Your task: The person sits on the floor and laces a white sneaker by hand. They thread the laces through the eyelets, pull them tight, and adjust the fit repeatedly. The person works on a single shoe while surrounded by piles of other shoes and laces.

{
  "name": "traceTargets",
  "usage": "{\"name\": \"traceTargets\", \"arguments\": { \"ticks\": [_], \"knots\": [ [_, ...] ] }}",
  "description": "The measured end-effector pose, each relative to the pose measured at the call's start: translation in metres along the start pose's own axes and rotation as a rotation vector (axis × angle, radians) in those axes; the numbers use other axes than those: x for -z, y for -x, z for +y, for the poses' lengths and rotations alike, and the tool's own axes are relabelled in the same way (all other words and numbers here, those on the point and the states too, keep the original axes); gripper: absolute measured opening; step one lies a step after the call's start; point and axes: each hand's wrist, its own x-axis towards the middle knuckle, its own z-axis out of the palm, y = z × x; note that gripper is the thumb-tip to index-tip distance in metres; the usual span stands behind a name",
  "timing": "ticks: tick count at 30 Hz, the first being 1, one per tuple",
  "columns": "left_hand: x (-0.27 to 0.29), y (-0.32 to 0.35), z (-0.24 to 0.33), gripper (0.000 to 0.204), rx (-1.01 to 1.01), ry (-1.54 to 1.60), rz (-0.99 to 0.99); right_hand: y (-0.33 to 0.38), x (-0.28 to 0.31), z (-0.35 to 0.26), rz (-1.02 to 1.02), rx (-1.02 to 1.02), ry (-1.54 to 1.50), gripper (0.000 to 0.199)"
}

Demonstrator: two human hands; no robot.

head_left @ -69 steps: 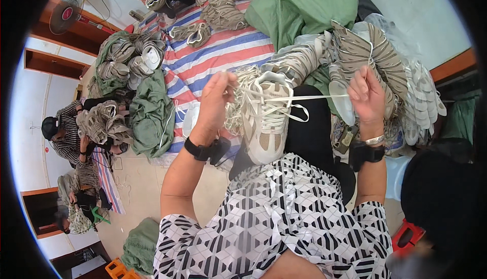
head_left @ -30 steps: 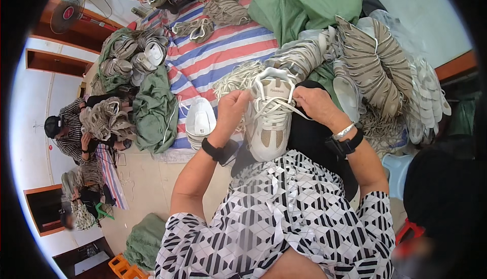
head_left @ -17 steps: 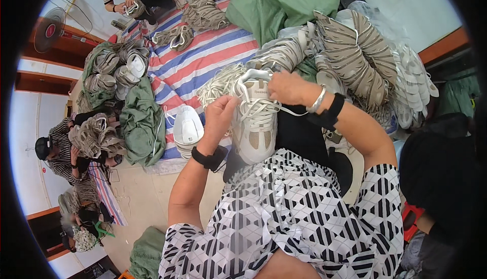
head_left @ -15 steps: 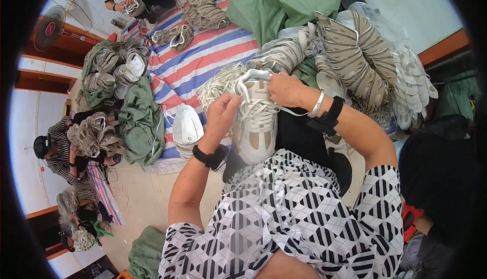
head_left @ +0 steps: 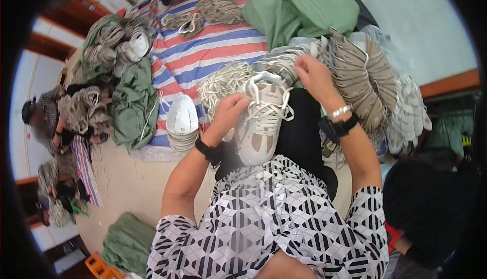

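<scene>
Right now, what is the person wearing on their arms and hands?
Both hands are bare. The left hand has a black band at its wrist; the right hand has a silver bracelet and a black band. Short sleeves in a black-and-white geometric print cover the upper arms.

Soft, even daylight is filling the scene, and nothing is casting a hard shadow; only faint shade is gathering under the forearms and beneath the pale sneaker (head_left: 262, 119). The white wall (head_left: 421, 25) at upper right is reading bright without blowing out. The fisheye lens is bending the striped mat (head_left: 203, 56) and the floor (head_left: 127, 177) toward a black circular rim. Detail is staying crisp in the centre, while the people at the left edge are smearing and softening. Dark clothing at lower right is sinking into near-black.
</scene>
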Motion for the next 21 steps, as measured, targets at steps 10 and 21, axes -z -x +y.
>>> {"name": "traceTargets", "arguments": {
  "ticks": [10, 21],
  "knots": [
    [-0.012, 0.002, 0.008, 0.017, -0.404, -0.465, 0.259, 0.023, -0.044, -0.054, -0.482, -0.166, -0.434, 0.019],
    [0.007, -0.019, 0.002, 0.024, -0.073, -0.062, -0.088, 0.025, -0.045, -0.056, -0.511, -0.316, -0.530, 0.016]
  ]
}}
